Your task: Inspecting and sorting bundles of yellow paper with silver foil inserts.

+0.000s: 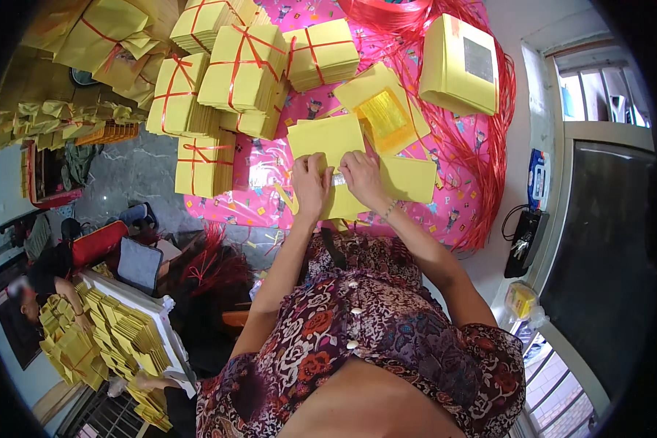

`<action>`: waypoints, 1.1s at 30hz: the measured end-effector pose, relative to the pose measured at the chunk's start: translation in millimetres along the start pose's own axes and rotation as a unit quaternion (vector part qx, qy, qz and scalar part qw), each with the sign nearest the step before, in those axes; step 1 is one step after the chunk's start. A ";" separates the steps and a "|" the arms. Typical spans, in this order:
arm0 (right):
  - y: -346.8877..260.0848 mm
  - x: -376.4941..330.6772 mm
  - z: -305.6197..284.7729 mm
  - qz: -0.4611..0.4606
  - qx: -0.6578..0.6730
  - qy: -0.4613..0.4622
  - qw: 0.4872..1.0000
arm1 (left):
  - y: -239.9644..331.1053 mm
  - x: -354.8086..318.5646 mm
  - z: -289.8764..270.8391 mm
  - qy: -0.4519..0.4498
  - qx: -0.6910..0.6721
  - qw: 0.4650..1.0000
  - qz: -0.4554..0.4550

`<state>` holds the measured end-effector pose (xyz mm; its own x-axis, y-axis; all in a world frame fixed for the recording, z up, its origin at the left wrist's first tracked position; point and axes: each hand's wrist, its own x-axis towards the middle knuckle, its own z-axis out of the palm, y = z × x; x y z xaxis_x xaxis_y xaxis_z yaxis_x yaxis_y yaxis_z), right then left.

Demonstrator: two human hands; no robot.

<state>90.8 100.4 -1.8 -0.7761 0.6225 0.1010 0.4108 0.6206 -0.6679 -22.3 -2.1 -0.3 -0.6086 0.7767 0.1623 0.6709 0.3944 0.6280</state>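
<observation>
I see tied yellow bundles point(223, 80) stacked leftmost, presumably to keep working room. The left hand point(312, 182) bends its fingers over the near part of the yellow paper point(325, 139), centred on the pink cover point(252, 164), probably steadying it. The right hand point(361, 175) curls just beside (whether either pinches, I can't tell from here). Red strands point(495, 168) drape rightmost, perhaps for easy reach.

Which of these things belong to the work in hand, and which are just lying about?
Seemingly part of the work:
- yellow paper under the left hand and right hand
- tied yellow bundles
- red strands

Seemingly unrelated:
- keys
- blue-and-white packet
- bagged yellow item
</observation>
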 end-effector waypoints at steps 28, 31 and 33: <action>-21.7 7.1 6.7 0.058 -0.083 0.013 0.995 | -61.2 -12.5 -16.6 -0.031 -0.259 0.958 -0.119; -19.3 5.1 5.6 0.043 -0.071 0.016 0.996 | -63.4 -12.0 -16.9 -0.021 -0.225 0.968 -0.105; -18.7 3.0 5.3 -0.027 -0.106 0.071 0.992 | -57.7 -14.6 -17.1 -0.027 -0.221 0.968 -0.116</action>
<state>78.3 88.0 7.1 -0.7308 0.6371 0.2451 0.4732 0.7316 -0.4908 -59.3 -44.6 -25.9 -0.6901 0.7217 -0.0539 0.2647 0.3210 0.9093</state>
